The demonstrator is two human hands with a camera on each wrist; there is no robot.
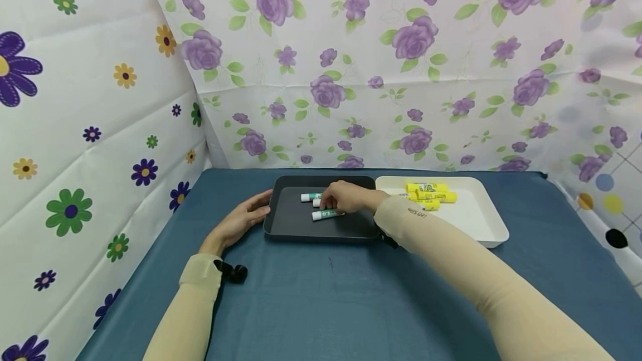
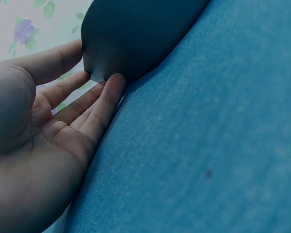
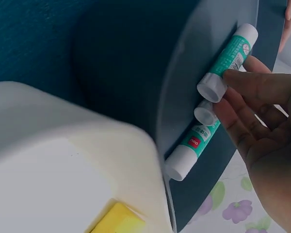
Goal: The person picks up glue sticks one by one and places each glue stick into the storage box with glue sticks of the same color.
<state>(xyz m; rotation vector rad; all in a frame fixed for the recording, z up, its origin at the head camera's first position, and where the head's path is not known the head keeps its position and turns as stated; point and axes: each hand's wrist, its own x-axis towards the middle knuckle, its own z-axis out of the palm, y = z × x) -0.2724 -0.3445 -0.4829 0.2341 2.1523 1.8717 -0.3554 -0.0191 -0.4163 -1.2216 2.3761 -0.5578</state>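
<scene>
A dark tray (image 1: 296,232) lies on the table, with several green-and-white glue sticks (image 1: 309,197) in it. My left hand (image 1: 239,220) is at the tray's left end; in the left wrist view its extended fingers (image 2: 98,114) touch the corner. Over the middle of the tray, my right hand (image 1: 346,196) has its fingers bent down among the sticks. The right wrist view shows its thumb on the front glue stick (image 3: 231,58), other fingers behind it. A second glue stick (image 3: 205,112) is partly hidden beside those fingers, and a third (image 3: 191,148) lies beyond.
A white tray (image 1: 481,222) stands against the dark tray's right side, holding several yellow glue sticks (image 1: 436,196). My right forearm crosses its front left corner. Blue cloth (image 1: 311,294) covers the table; flowered sheets (image 1: 326,71) hang behind and at the left.
</scene>
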